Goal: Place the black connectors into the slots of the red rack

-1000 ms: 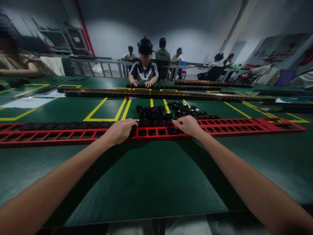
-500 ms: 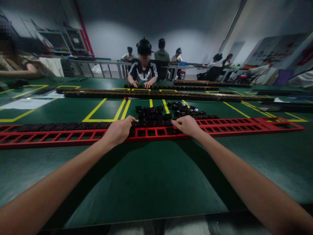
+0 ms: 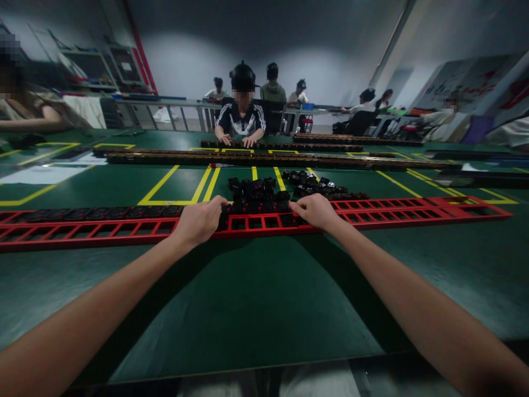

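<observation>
A long red ladder-like frame (image 3: 124,240) with two rows of square openings lies across the green table. Black square parts (image 3: 111,213) sit in many openings of its far row. My left hand (image 3: 200,220) rests over the frame with fingers curled, fingertips at the black parts; whatever is in them is hidden. My right hand (image 3: 316,212) is closed in a pinch at the right end of a short run of black parts (image 3: 264,207) between the hands. Its fingertips touch or nearly touch the last one; what they hold I cannot make out.
Loose black parts (image 3: 258,190) lie heaped just behind the frame, with a second heap (image 3: 318,186) to the right. Long dark rails (image 3: 273,160) cross the table farther back. Opposite, a co-worker (image 3: 242,118) handles another rail. White paper (image 3: 45,175) lies at left.
</observation>
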### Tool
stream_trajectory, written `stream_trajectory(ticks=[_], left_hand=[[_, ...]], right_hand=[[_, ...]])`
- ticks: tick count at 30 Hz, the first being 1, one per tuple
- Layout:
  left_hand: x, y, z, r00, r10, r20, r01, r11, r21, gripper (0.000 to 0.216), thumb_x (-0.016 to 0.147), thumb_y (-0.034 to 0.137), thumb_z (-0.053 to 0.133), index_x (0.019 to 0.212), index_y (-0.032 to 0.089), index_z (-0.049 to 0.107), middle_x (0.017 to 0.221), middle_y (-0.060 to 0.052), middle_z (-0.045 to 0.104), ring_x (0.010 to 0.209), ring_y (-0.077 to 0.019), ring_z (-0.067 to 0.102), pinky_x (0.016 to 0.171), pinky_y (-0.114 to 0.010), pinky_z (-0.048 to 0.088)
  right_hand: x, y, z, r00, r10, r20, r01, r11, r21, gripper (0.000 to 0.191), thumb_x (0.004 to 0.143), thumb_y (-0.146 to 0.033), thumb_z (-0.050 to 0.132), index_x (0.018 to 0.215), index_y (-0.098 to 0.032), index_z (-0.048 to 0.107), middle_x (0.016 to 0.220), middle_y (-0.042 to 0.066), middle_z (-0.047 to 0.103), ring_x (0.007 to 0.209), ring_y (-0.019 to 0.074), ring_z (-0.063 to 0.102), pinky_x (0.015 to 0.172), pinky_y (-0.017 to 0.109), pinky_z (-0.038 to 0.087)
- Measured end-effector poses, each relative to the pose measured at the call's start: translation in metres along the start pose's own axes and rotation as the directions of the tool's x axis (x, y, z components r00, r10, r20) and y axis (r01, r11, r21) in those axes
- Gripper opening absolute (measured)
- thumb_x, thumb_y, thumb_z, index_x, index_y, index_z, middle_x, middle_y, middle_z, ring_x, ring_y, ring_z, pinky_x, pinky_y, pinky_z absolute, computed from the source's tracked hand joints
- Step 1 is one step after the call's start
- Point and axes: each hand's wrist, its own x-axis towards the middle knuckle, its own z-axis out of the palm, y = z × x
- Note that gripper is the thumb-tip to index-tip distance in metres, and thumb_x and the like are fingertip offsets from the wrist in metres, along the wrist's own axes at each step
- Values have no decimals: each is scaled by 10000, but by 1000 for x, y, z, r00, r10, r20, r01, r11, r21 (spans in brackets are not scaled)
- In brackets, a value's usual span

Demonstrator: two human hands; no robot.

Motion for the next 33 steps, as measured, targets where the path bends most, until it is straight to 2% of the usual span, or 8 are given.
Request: stream_trajectory(ticks=[7,14,17,20,23,26,29,33], left_hand=[[-1,-2,3,994,62,-88,-71,992,-105,322,1003,233,343,1074,169,650,1063,-100,728,924,-233,694,689,-299,472],[-1,-2,3,993,90,-70,-97,989,-108,283,992,239,381,1008,168,655,1025,-78,726,882,-225,681,674,-297,466],[0,-1,2,993,110,-52,-116,985,-125,261,975,217,398,977,172,654,1012,-69,721,874,-212,672,676,-286,462],[0,-1,1,991,122,-47,-126,984,-124,266,970,211,397,972,169,660,1000,-70,710,833,-202,660,657,-285,453],[1,0,0,991,128,-32,-131,984,-121,270,966,210,401,966,167,668,983,-72,700,808,-196,649,642,-282,446],[2,-1,1,991,132,-17,-133,983,-129,270,965,212,407,967,165,672,968,-73,696,787,-189,638,640,-280,446],[4,-3,2,991,133,5,-132,984,-119,275,962,213,409,969,171,680,967,-72,689,765,-185,626,635,-283,444],[5,-4,2,986,164,34,-159,980,-120,276,952,212,414,968,174,687,968,-75,668,767,-192,616,642,-293,450]], right_hand=[[0,0,0,1000,-6,1,7,1000,-17,517,971,-451,490,518,-203,494,537,8,510,502,122,380,556,315,236],[-1,-2,-2,1000,17,17,-16,1000,-8,511,969,-449,505,521,-201,502,533,12,510,499,126,381,552,317,234],[-2,-3,-3,1000,29,-4,-29,999,-30,481,969,-442,505,553,-201,532,576,23,552,543,141,445,559,310,257],[-1,-1,-1,996,-19,-82,15,999,-37,342,961,-386,519,699,-194,625,775,56,653,691,175,558,610,300,348],[1,4,2,982,-154,-109,156,988,6,211,951,-338,538,995,-190,681,1106,102,680,968,235,619,803,346,463],[4,7,5,967,-251,-39,252,966,47,370,964,-335,527,1308,-213,589,1393,118,579,1260,298,526,1019,470,433],[7,9,8,963,-267,49,263,962,67,454,994,-338,479,1434,-230,500,1482,118,512,1341,309,480,1087,530,387],[9,9,9,961,-269,62,266,963,40,418,1016,-354,438,1400,-236,551,1465,115,532,1331,310,498,1093,530,388]])
